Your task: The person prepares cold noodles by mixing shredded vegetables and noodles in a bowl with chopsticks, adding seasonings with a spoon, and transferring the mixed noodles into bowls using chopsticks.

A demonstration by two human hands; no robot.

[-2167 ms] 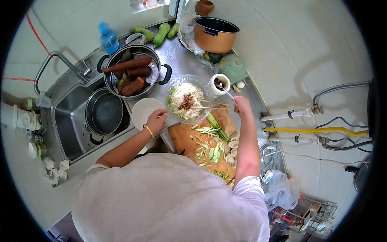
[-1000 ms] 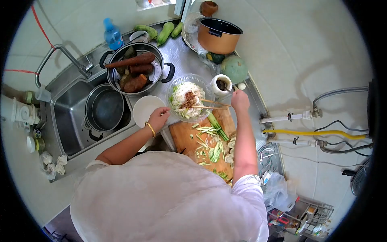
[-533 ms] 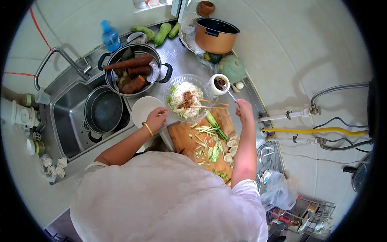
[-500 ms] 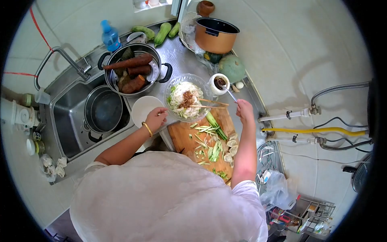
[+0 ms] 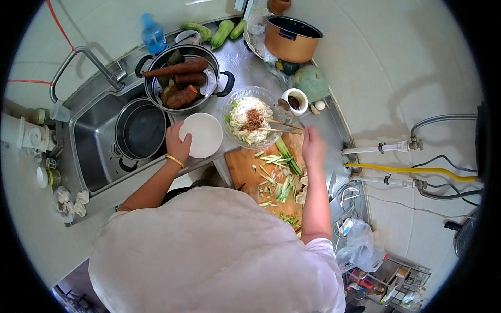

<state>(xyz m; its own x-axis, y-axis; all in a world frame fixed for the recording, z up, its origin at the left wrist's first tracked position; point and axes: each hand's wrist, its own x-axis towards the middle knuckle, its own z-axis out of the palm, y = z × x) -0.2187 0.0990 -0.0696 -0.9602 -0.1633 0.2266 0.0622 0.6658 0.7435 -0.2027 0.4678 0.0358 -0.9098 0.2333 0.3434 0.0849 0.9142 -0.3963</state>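
1. Centre of the clock: one clear glass bowl (image 5: 253, 91), holding pale strands (image 5: 242, 112) under one reddish-brown heap (image 5: 254, 119).
2. Two chopsticks (image 5: 280, 131) lean out of it between three and four o'clock.
3. The left hand (image 5: 177, 141), toward half past eight, pinches the rim of one white bowl (image 5: 202, 134) between thumb and fingers; that bowl sits beside the glass one.
4. The right hand (image 5: 314, 148), at four o'clock, is closed narrow around the handle of one spoon (image 5: 283, 104). The spoon's head is at the near-left side of one white jar (image 5: 295, 100); I cannot tell whether they touch.
5. The jar, with dark contents, is between two and three o'clock.
6. At six o'clock, one wooden board (image 5: 237, 164) carries cut green strips (image 5: 284, 189), too many to count.
7. At ten o'clock, one two-handled pot (image 5: 211, 95) holds three reddish-brown roots (image 5: 181, 97) and some darker pieces.
8. Three green gourds (image 5: 222, 32) lie near eleven o'clock.
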